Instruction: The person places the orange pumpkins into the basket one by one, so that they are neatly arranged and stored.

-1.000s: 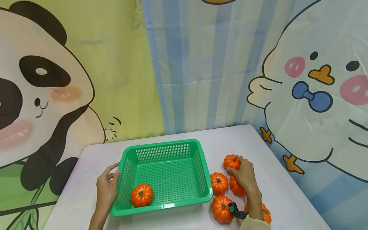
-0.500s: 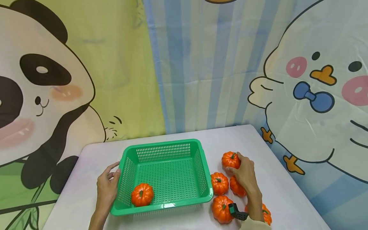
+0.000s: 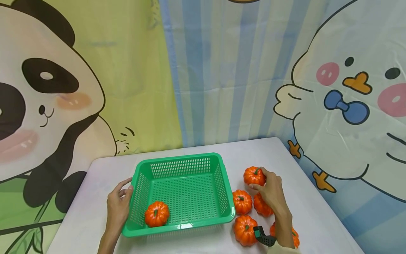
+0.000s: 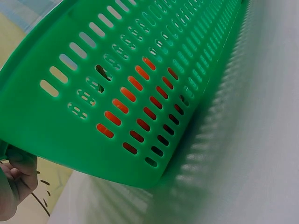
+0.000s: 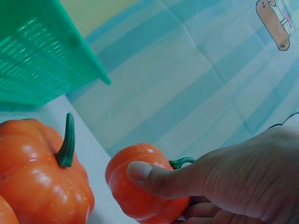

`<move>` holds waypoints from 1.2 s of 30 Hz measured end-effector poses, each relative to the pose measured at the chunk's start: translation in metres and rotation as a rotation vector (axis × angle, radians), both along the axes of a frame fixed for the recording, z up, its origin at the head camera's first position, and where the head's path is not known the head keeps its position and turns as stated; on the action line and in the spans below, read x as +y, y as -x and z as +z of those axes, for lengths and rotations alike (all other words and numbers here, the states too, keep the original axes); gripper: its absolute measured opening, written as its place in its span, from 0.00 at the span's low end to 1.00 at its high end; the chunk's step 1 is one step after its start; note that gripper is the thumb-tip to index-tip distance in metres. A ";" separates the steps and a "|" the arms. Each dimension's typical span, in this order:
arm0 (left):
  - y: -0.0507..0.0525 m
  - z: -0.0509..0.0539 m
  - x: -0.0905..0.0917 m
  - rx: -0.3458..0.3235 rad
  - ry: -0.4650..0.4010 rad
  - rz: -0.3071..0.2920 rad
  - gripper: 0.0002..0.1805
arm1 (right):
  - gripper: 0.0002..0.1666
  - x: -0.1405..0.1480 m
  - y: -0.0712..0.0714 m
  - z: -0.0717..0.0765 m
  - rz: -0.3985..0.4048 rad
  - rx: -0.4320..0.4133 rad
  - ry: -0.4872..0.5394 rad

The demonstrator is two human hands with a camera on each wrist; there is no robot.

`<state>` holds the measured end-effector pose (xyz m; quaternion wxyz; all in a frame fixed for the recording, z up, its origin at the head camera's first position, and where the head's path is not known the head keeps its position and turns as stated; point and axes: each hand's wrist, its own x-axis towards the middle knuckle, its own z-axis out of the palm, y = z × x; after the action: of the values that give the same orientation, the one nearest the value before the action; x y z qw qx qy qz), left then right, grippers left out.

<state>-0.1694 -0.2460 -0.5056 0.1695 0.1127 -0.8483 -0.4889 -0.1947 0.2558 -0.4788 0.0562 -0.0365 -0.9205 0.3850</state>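
Observation:
A small orange toy pumpkin (image 3: 252, 175) with a green stem is held between the thumb and fingers of my right hand (image 3: 272, 187). The right wrist view shows the thumb pressed on the pumpkin's (image 5: 140, 186) near side, the fingers partly hidden behind it. My left hand (image 3: 118, 204) grips the left rim of a green perforated basket (image 3: 177, 225); curled fingers (image 4: 21, 172) show at the rim in the left wrist view. Inside the basket, another pumpkin (image 3: 157, 214) lies in the near left corner.
Right of the basket sit more pumpkins: one (image 3: 242, 202) beside the basket wall, one (image 3: 245, 230) nearer me, and one (image 3: 262, 205) under my right hand. Others (image 3: 295, 237) are partly hidden by my right forearm. Cartoon curtains (image 3: 209, 77) hang behind the white table (image 3: 317, 225).
My right hand has shifted the pumpkin slightly left and away from me, and its stem has tilted. The left hand and basket have stayed in place.

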 end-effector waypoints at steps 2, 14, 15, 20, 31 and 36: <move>0.000 0.000 0.000 -0.006 -0.004 -0.001 0.20 | 0.49 0.000 -0.002 0.003 0.008 0.010 0.001; -0.001 0.000 0.000 -0.022 -0.011 0.000 0.21 | 0.49 -0.002 -0.007 0.014 0.042 0.025 -0.001; -0.001 0.000 0.000 -0.022 -0.011 0.000 0.21 | 0.49 -0.002 -0.007 0.015 0.046 0.027 0.000; -0.001 0.000 -0.001 -0.023 -0.012 -0.004 0.21 | 0.48 -0.002 -0.008 0.020 0.066 0.042 0.001; -0.002 -0.001 0.001 -0.001 0.004 0.007 0.21 | 0.48 -0.008 -0.013 0.037 0.088 0.080 -0.026; -0.002 0.000 0.002 0.002 -0.001 0.007 0.21 | 0.48 -0.012 -0.015 0.044 0.100 0.085 -0.016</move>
<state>-0.1671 -0.2438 -0.5057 0.1719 0.1155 -0.8474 -0.4888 -0.1796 0.2437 -0.4350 0.0762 0.0265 -0.9210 0.3811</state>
